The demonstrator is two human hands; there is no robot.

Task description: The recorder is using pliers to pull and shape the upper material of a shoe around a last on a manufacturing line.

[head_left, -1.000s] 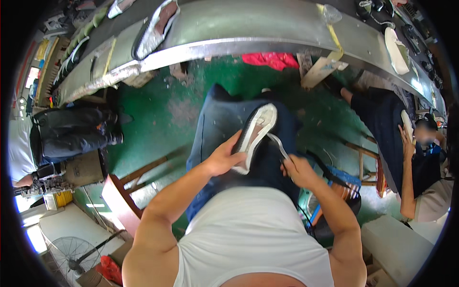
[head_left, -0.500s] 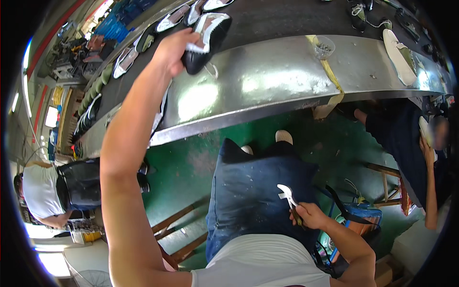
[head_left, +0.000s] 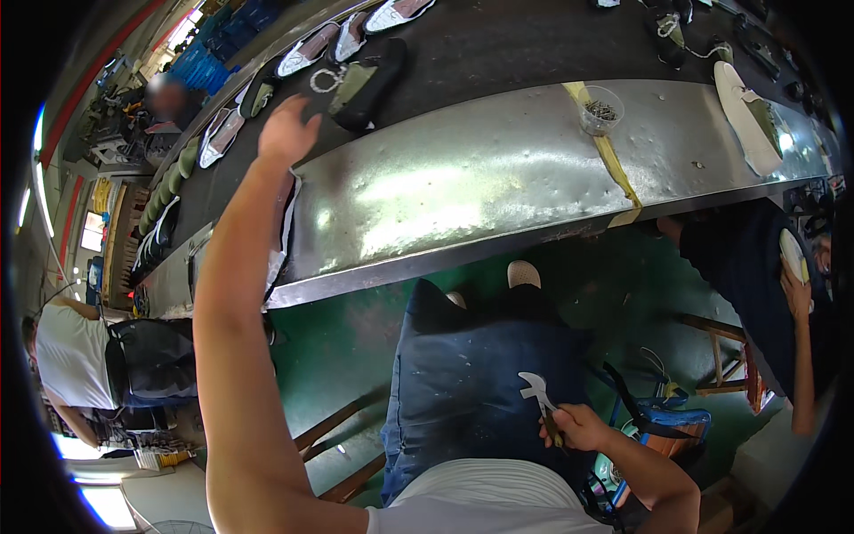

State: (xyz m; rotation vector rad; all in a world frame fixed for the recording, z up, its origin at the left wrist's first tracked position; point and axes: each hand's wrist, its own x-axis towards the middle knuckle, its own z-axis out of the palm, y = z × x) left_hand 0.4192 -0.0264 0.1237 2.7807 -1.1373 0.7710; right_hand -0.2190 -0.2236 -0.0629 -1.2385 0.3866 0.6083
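Location type: shoemaking workshop; indicators are as follows: a long bench (head_left: 498, 165) with a broad metal border and a dark top (head_left: 507, 58) carries several shoes, including a dark-and-olive shoe (head_left: 365, 84) and white-edged shoes (head_left: 307, 52) in a row; a clear tub (head_left: 587, 121) of small metal pieces stands on the metal border; metal-headed pliers (head_left: 535, 392) are held in the right hand (head_left: 583, 427); a co-worker at far right holds a pale shoe (head_left: 790, 254); a wooden stool (head_left: 719, 327) stands on the green floor (head_left: 338, 343).

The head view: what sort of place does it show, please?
Probably a shoe workshop: shoes line a dark worktop, the right hand holds pliers, and a cup of small metal-looking pieces stands on the metal ledge.
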